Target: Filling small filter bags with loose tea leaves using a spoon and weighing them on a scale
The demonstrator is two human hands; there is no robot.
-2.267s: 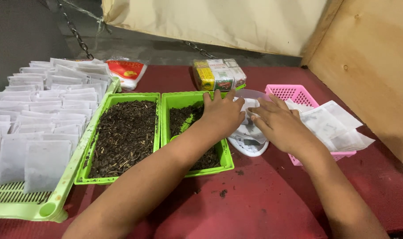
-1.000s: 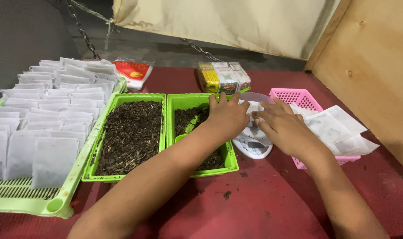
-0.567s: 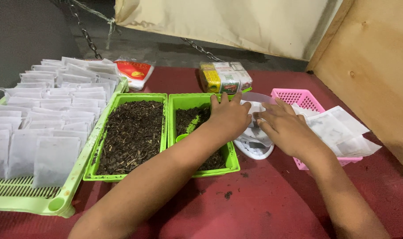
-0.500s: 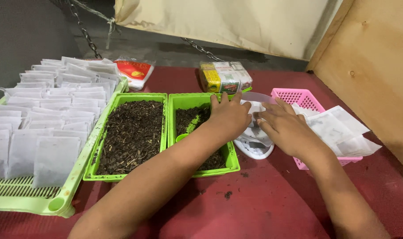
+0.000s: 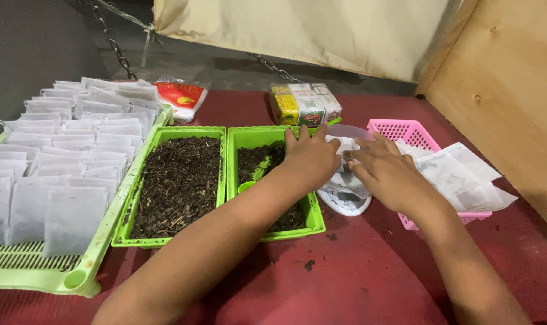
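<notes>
My left hand (image 5: 311,157) and my right hand (image 5: 386,173) meet over a small white scale (image 5: 347,195) between a green tray and a pink basket. Both hands pinch a white paper sachet (image 5: 345,147) lying in a clear dish (image 5: 350,130) on the scale. The left forearm crosses the right-hand green tray (image 5: 277,229), which holds dark dried leaves and a green scoop (image 5: 253,179). A second green tray (image 5: 176,180) full of the same leaves lies just to the left.
A large green rack (image 5: 63,278) at the left carries several rows of filled white sachets (image 5: 69,153). The pink basket (image 5: 409,132) at the right holds flat white sachets (image 5: 463,177). A red packet (image 5: 180,98) and a wrapped box (image 5: 304,103) lie at the back. A wooden panel (image 5: 505,78) stands at the right.
Both hands have stayed on the sachet over the scale, with only small finger movements. The view has shifted slightly.
</notes>
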